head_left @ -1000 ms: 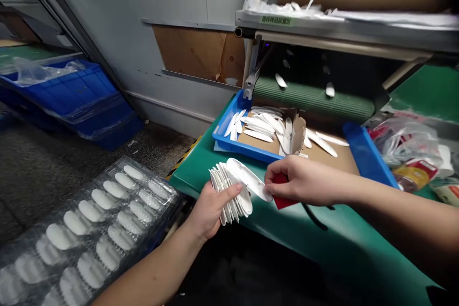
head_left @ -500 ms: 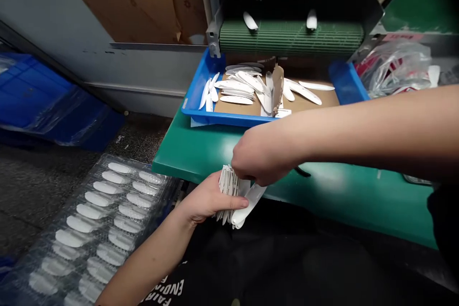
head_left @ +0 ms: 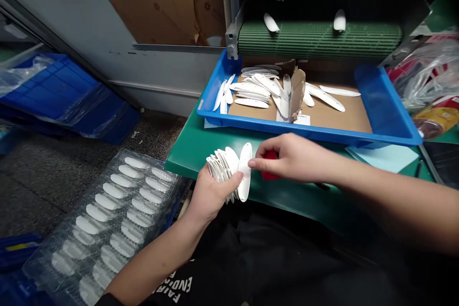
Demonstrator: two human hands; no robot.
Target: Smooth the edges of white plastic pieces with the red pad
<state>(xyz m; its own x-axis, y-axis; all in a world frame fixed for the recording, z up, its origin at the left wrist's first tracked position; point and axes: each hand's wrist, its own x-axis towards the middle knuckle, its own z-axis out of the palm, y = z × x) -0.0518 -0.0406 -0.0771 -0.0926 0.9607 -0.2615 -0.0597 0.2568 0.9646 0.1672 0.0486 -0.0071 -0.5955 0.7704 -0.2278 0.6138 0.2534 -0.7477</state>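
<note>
Head view: state of the hands?

Apart, but close. The left hand (head_left: 215, 196) clamps a fanned stack of white plastic ovals (head_left: 223, 167) just above the counter's front edge. The right hand (head_left: 292, 158) is just beside it, its fingertips (head_left: 251, 163) at the outermost oval (head_left: 245, 172). Whether it grips the red piece (head_left: 269, 166) behind it, I cannot tell.

Surroundings?

On the green counter (head_left: 190, 153), a blue tray (head_left: 287, 131) holds loose ovals (head_left: 249, 90) on cardboard (head_left: 330, 117), with a ribbed green belt (head_left: 319, 40) behind. Left of the counter, a clear blister tray (head_left: 124, 152) carries further ovals (head_left: 96, 213).
</note>
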